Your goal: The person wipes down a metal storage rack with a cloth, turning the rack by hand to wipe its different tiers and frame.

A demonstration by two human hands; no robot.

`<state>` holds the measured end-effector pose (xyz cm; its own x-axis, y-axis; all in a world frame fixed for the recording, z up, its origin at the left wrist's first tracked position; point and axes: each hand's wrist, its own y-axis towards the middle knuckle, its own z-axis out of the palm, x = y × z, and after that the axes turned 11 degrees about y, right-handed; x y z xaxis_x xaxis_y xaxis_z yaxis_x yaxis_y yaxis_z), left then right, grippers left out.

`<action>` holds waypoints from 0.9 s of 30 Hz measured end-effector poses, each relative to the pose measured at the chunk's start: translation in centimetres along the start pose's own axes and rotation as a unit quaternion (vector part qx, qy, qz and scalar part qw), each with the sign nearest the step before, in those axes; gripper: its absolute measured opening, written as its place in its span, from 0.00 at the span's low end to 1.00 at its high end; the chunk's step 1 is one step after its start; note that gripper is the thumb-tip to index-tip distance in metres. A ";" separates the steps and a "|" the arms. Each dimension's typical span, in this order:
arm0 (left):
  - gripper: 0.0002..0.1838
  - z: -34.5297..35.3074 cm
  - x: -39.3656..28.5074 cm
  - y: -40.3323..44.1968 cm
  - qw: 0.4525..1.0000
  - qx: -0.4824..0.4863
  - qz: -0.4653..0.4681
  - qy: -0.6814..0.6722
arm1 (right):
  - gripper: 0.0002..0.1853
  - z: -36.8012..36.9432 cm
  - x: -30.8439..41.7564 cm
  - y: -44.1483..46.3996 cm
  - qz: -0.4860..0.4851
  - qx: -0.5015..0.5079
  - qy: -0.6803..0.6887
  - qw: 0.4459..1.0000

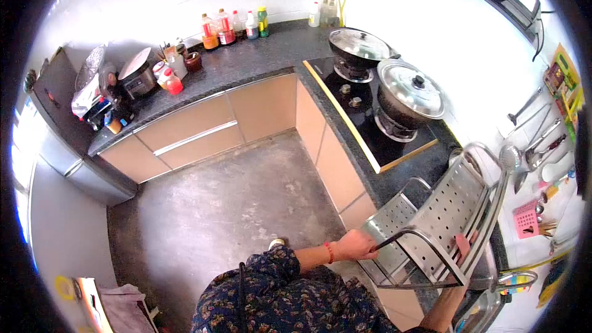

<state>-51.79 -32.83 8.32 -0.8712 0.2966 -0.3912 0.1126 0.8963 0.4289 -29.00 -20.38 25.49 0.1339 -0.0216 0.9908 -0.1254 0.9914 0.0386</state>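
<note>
A stainless-steel dish rack point(425, 234) with perforated shelves and tubular rails is tilted over the counter's right-hand end. My left hand point(356, 245), with a red bracelet at its wrist, is closed around the rail at the rack's near left corner. On the far right side, my right hand point(464, 248) grips the rack from beneath and behind; only some fingers show past the metal, and the rest is hidden. No dishes can be made out on the visible shelves.
Two lidded pans, one farther back point(361, 43) and one nearer point(412, 89), sit on the black stove point(345, 95). Utensils point(536, 154) hang on the right wall beside a pink basket point(526, 219). Bottles point(225, 28) and a cooker point(137, 74) line the dark countertop point(265, 54).
</note>
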 end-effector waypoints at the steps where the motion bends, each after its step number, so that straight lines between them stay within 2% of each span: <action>1: 0.19 -1.2 0.4 -1.4 1.000 0.009 -0.016 -0.009 | 0.35 2.6 0.6 -1.0 0.013 0.007 0.054 0.998; 3: 0.21 -4.3 0.6 -3.8 0.998 0.023 -0.048 -0.035 | 0.34 7.7 3.0 -3.0 0.036 0.064 -0.006 0.997; 4: 0.20 -6.3 1.2 -5.0 0.999 0.008 -0.014 -0.037 | 0.34 10.4 4.0 -3.6 0.043 0.092 -0.040 0.994; 7: 0.20 -8.7 3.9 -8.6 0.987 -0.058 -0.006 -0.152 | 0.33 18.7 4.6 -4.8 0.024 0.174 -0.054 0.983; 8: 0.19 -11.3 5.0 -9.7 0.990 -0.018 -0.010 -0.140 | 0.33 21.3 4.6 -4.8 0.014 0.213 -0.044 0.976; 9: 0.18 -13.3 6.4 -10.9 0.988 -0.061 -0.029 -0.139 | 0.32 24.0 3.7 -4.1 -0.003 0.267 -0.016 0.964; 11: 0.17 -16.7 9.2 -13.0 0.977 -0.145 -0.067 -0.137 | 0.31 27.8 2.3 -0.6 0.024 0.328 -0.087 0.940; 13: 0.16 -19.4 13.4 -15.6 0.969 -0.163 -0.169 -0.078 | 0.32 32.4 1.7 2.0 0.035 0.382 -0.119 0.916; 15: 0.14 -24.3 17.1 -17.3 0.938 -0.224 -0.258 -0.052 | 0.33 37.6 1.4 3.2 0.024 0.441 -0.110 0.891; 17: 0.16 -28.3 21.4 -18.4 0.908 -0.308 -0.285 -0.010 | 0.33 42.7 1.3 3.7 -0.014 0.490 -0.104 0.865; 19: 0.21 -31.9 26.0 -18.8 0.872 -0.391 -0.293 0.023 | 0.34 47.3 0.4 5.1 -0.054 0.529 -0.100 0.841; 20: 0.23 -33.6 28.2 -18.7 0.852 -0.432 -0.296 -0.012 | 0.34 49.4 0.4 5.6 -0.087 0.536 -0.137 0.828; 21: 0.25 -35.4 30.3 -18.5 0.829 -0.473 -0.296 -0.045 | 0.35 51.4 1.0 5.9 -0.035 0.569 -0.120 0.813; 23: 0.26 -40.0 33.6 -17.6 0.791 -0.515 -0.298 -0.143 | 0.36 55.7 0.9 7.1 -0.034 0.620 -0.096 0.778; 25: 0.26 -44.2 37.0 -16.2 0.819 -0.503 -0.259 -0.095 | 0.35 59.9 0.1 9.0 -0.066 0.640 -0.100 0.759; 27: 0.28 -47.0 41.3 -15.4 0.843 -0.451 -0.207 -0.209 | 0.33 63.9 1.0 9.8 -0.057 0.682 -0.135 0.717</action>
<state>-111.98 -49.88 23.86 -0.4815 0.2799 -0.8306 -0.7324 0.3920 0.5567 -92.89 -18.99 35.15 0.0487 -0.2989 0.9530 -0.9976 -0.0624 0.0314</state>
